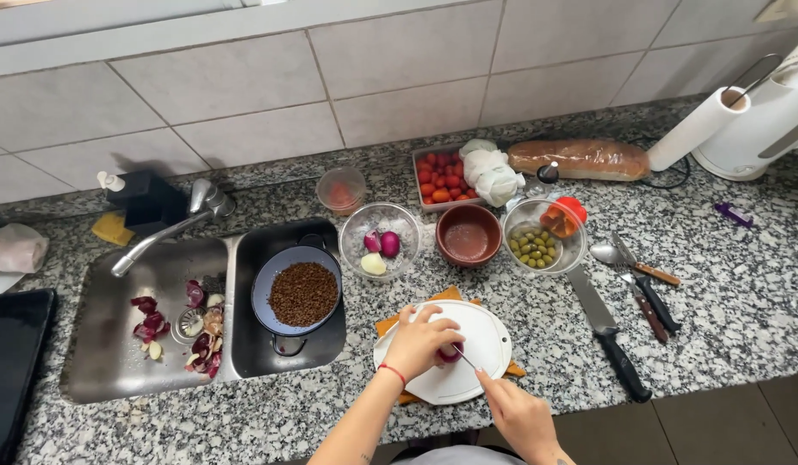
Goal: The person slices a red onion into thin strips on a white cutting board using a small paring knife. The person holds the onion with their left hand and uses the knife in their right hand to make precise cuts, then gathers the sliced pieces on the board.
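My left hand (423, 341) presses down on a piece of red onion (450, 353) in the middle of a round white cutting board (485, 331). My right hand (519, 415) holds a small knife (466, 356) whose thin blade reaches up to the onion. The board lies on an orange cloth (388, 325) on the granite counter. Behind the board stands a glass bowl (380, 243) with peeled red onions and a pale piece.
Left is a double sink with onion skins (179, 327) and a colander of brown grains (301, 293). Behind: brown clay bowl (468, 234), glass bowl of green olives (537, 244), tray of cherry tomatoes (440, 176), bread loaf (580, 158). Large knife (607, 331), smaller knives and a spoon lie right.
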